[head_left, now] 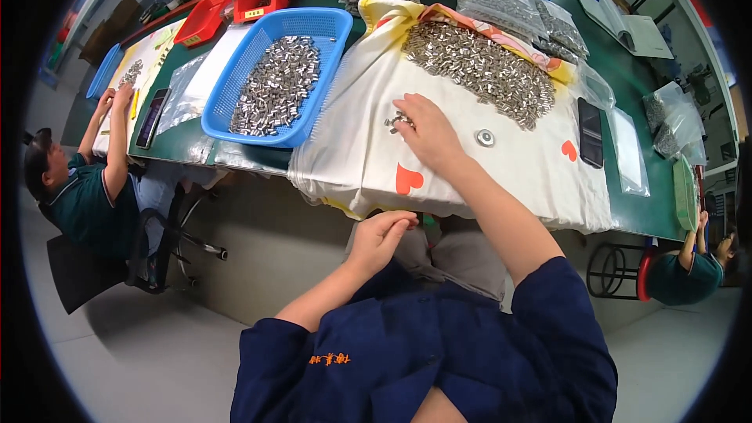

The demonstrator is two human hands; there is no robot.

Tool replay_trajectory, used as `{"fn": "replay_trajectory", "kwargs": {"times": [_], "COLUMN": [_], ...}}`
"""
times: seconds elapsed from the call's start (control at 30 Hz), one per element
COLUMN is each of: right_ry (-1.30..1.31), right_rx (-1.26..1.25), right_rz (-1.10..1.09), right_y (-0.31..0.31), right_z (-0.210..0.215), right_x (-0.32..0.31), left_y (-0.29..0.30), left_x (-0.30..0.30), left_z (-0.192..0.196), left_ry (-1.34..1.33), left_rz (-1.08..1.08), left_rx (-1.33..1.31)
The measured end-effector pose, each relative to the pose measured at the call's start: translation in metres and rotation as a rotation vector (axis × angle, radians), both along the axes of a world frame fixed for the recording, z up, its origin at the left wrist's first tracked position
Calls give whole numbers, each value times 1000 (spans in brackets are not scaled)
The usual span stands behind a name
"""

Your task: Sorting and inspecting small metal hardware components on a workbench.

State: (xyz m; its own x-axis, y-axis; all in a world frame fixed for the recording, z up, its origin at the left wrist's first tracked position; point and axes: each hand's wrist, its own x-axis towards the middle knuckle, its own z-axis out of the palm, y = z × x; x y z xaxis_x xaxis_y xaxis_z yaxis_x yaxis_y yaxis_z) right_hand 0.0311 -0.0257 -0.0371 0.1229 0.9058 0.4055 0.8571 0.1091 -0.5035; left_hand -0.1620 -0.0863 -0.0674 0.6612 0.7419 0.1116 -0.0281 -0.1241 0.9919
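Note:
On the white cloth [352,141], my right hand [431,137] bends its fingers and thumb around a small cluster of silvery metal pieces [392,122]. Some pieces stick out to the left of the fingertips; others are hidden beneath them. A large heap of similar short, tube-like pieces [486,70] lies farther back on the cloth. My left hand [381,241] is closed just off the cloth's front edge, thumb against the fingers, and whatever it may hold is hidden. A round metal disc with a dark centre [485,138] lies right of my right hand.
A blue mesh basket [338,39] of metal pieces stands to the left. Filled clear bags [501,0] and red bins [205,20] are behind. A dark phone [590,133] lies at right. Co-workers sit at the far left [90,196] and far right [685,274].

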Motion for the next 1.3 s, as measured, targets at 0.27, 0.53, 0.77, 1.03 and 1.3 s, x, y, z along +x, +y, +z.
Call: {"fn": "replay_trajectory", "kwargs": {"times": [0.27,0.53,0.77,1.03,1.3], "right_ry": [-37,-41,189,-69,13], "right_rx": [-50,-77,-23,-16,22], "right_rz": [-2,139,-194,-222,-243], "right_y": [0,-27,-28,-24,-30], "right_z": [10,17,16,11,7], "right_x": [-24,-8,-8,-38,-36], "left_y": [15,17,22,26,28], "left_x": [-3,3,12,19,31], "left_z": [-15,-33,-31,-22,-23], "left_ry": [-37,-168,-165,-194,-296], "left_rz": [-34,-90,-74,-13,-57], "left_rx": [-247,-679,-1034,-1171,-1522]}}
